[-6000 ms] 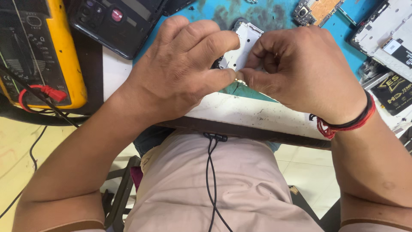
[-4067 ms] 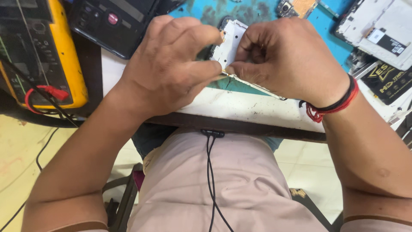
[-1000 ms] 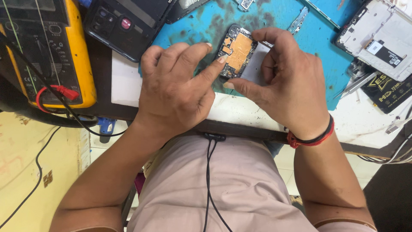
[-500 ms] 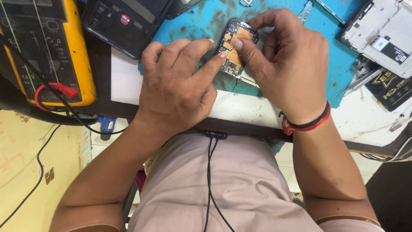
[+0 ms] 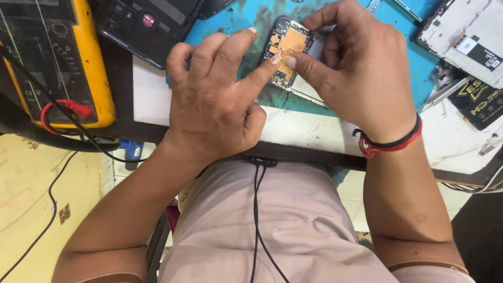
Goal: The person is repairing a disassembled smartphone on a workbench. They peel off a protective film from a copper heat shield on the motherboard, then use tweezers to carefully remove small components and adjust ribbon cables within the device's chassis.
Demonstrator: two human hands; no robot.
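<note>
The opened phone (image 5: 290, 52) lies on the blue mat (image 5: 246, 21), at twelve o'clock from the person's chest. Its back is already off (copper-coloured board exposed). The left hand (image 5: 215, 99) presses one fingertip on it, other fingers loosely spread; the right hand (image 5: 356, 68) pinches its edge.

both forearms reach forward and angle inward, so the hands meet close together. the left hand (image 5: 215, 102) lies palm down, index finger stretched forward, the other fingers loosely bent. the right hand (image 5: 356, 65) is curled, its thumb tip touching the left index fingertip.
</note>
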